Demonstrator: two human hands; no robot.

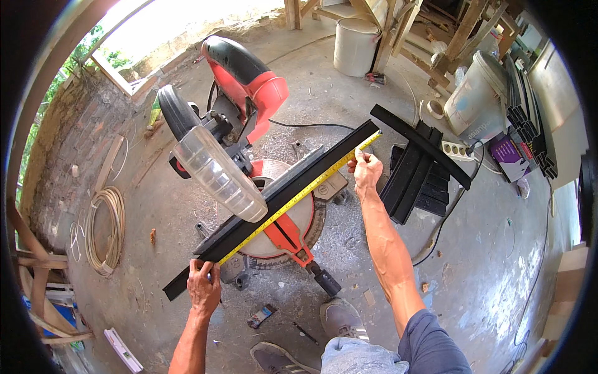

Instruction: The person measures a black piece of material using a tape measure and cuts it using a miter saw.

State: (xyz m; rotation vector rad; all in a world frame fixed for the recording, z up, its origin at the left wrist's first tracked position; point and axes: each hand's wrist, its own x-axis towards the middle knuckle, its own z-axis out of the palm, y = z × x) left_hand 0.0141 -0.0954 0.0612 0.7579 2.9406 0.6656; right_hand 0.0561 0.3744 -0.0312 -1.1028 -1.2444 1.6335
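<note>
Diagonally, yellow tape point(299, 198) along black bar point(311, 174), 2 hands point(204, 287) point(367, 171)

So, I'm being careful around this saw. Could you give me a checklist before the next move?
1. Yellow tape laid along the black bar: ok.
2. Right hand at the tape's upper-right end: ok.
3. Left hand gripping firmly near the bar's lower-left end: cannot tell.
4. Both hands away from the clear blade guard: ok, one either side.
5. Saw unpowered: cannot tell; its plug isn't identifiable.
6. Floor free of loose items: not ok, a small packet lies near the shoes.
</note>
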